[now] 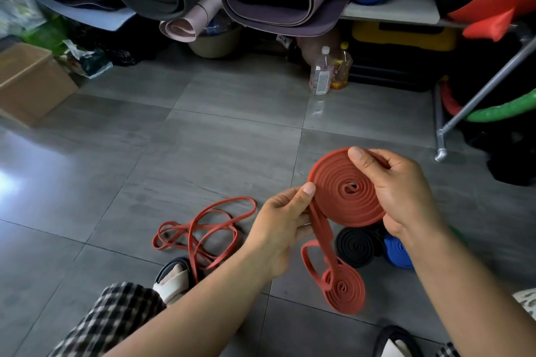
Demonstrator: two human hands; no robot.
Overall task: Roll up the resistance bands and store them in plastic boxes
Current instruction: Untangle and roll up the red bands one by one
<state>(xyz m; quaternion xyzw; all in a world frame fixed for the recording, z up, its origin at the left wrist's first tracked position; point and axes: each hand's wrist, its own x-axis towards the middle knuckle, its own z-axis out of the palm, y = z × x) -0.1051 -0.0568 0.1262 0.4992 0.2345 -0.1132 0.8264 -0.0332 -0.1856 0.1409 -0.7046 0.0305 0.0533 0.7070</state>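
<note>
Reaching forward over the floor (pixel 145 153), both forearms meet at a red coil (pixel 342 209) held in the air; the right hand (pixel 406 188) grasps its right side, thumb pressed on the top rim, fingers curled behind. The left hand (pixel 284 220) pinches the tail (pixel 319 229) at the coil's lower left edge, and the tail hangs to a smaller coil (pixel 345 290). A loose band (pixel 232 199) lies left on the floor; a black coil (pixel 353 246) and a blue coil (pixel 398 252) lie under the right wrist.
</note>
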